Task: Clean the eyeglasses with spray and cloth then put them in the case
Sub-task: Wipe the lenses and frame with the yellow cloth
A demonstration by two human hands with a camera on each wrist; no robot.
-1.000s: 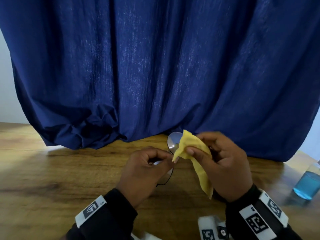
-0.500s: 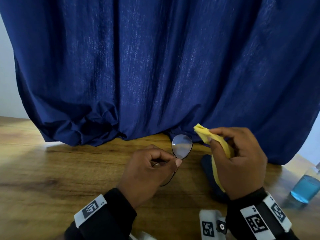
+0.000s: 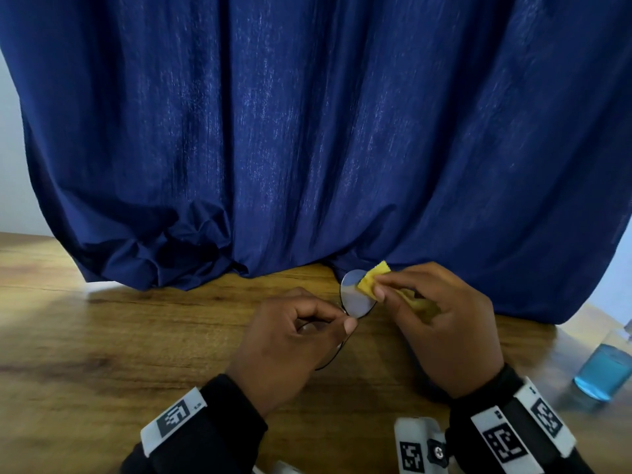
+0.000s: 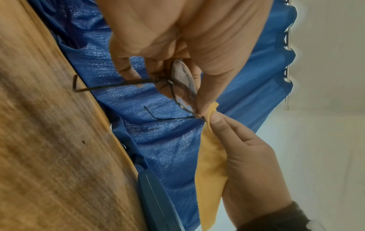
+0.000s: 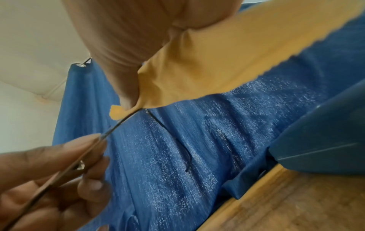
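My left hand point(image 3: 290, 340) pinches the eyeglasses point(image 3: 355, 295) by the frame, thumb and forefinger closed on the thin metal near the lens edge, other fingers curled under. Glasses are held up off the wooden table point(image 3: 102, 354), one lens facing the head camera, temples unfolded and pointing back toward me; in the left wrist view both temple arms stick out toward the table edge.

My right hand point(image 3: 441, 323) grips the yellow cloth point(image 3: 372, 280), thumb and forefinger clamped through the cloth onto the upper right rim of the exposed lens. Rest of the cloth bunches in my palm and hangs down below the hand, zigzag-cut edge visible in the right wrist view.

Dark blue case point(image 5: 324, 140) sits on the table under and behind my right hand, against the blue curtain point(image 3: 307, 131); can't tell if it's open or closed. Spray bottle point(image 3: 605, 367) with blue liquid stands at the far right of the table, well apart from both hands. Only its lower body shows.

Black sleeves with white marker tags on both wrists.
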